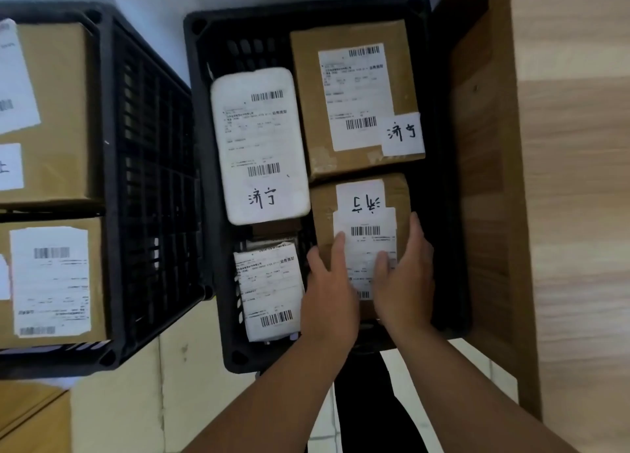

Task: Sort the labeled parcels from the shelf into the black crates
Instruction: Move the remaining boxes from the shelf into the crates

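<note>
Both hands clasp a small cardboard box (363, 227) at the near-right corner of the middle black crate (201, 118), just this side of a bigger box (358, 98). Left hand (329, 282) and right hand (404, 282) each w/ thumb on top, fingers down a side. The small one looks light, stiff; side edges prob. the best hold. Long axis runs near-to-far; handwritten label (366, 202) reads upside-down.

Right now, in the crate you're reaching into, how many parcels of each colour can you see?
Brown cardboard boxes: 2
White parcels: 2
Total: 4 visible in the middle crate
</note>
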{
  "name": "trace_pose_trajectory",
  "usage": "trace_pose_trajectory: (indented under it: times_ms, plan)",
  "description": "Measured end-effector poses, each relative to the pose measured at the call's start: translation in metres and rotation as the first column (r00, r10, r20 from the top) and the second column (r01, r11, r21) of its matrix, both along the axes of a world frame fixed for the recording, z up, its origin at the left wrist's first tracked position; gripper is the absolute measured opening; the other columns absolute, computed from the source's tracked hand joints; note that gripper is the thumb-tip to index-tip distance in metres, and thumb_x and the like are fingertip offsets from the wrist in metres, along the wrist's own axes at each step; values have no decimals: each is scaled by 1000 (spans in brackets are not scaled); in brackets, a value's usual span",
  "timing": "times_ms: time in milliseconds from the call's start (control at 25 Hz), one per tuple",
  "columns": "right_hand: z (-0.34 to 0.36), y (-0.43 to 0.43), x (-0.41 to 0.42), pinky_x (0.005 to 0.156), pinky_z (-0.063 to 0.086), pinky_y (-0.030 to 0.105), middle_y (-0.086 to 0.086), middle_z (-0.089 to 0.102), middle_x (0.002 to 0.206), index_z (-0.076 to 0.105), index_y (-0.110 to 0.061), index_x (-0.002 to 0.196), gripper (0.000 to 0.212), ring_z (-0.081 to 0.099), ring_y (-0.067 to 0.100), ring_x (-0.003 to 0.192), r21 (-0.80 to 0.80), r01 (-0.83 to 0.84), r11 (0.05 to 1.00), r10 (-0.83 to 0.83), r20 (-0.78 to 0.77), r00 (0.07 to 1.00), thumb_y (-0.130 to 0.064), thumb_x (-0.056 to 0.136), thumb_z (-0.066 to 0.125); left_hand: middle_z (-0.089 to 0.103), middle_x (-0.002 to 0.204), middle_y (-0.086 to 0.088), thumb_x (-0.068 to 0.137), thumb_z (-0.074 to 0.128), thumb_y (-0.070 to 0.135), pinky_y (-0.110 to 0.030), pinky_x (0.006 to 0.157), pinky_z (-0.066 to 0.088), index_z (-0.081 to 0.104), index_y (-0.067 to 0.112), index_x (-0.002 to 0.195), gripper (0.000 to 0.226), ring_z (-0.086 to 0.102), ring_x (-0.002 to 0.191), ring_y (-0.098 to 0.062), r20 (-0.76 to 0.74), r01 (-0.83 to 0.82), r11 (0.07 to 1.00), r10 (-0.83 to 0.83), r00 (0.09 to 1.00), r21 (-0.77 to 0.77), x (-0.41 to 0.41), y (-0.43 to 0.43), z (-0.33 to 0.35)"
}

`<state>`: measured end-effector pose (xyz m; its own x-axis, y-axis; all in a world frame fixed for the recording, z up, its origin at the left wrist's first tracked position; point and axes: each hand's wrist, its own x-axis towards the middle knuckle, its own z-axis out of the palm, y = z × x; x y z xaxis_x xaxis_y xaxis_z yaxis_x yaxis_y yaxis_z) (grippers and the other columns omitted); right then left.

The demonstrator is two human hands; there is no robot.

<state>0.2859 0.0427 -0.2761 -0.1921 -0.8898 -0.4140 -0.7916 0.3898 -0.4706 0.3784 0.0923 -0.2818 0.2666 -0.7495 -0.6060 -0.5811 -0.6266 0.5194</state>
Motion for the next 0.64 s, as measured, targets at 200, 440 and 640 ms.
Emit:
trace_pose_trajectory:
  times_ms: [200, 440, 640]
  plan:
    - [-49, 3, -12, 108, 48, 53, 5, 26, 159, 26, -30, 155, 87, 38, 30, 142, 157, -93, 983, 95, -4, 995, -9, 86, 75, -3, 162, -15, 93, 67, 12, -47, 96, 55, 7, 29, 158, 90, 47, 130, -34, 3, 117, 986, -118, 993, 121, -10, -5, -38]
    - [-68, 7, -12, 115, 40, 56, 2, 16, 167, 29, -32, 157, 78, 30, 33, 148, 328, -155, 932, 145, 56, 988, -16, 91, 67, -6, 167, -22, 96, 60, 7, -41, 119, 35, 25, 12, 159, 72, 30, 148, -36, -47, 110, 988, -106, 993, 110, -10, 0, -51]
    - [11, 7, -12, 87, 52, 11, -6, 61, 126, 55, -23, 137, 37, 62, 10, 117, 255, -83, 963, 33, 192, 981, -9, 103, 55, 14, 167, -5, 96, 50, -6, -27, 120, 27, 27, 16, 158, 70, 29, 150, -21, -115, 174, 984, -178, 977, -46, 7, 2, 29]
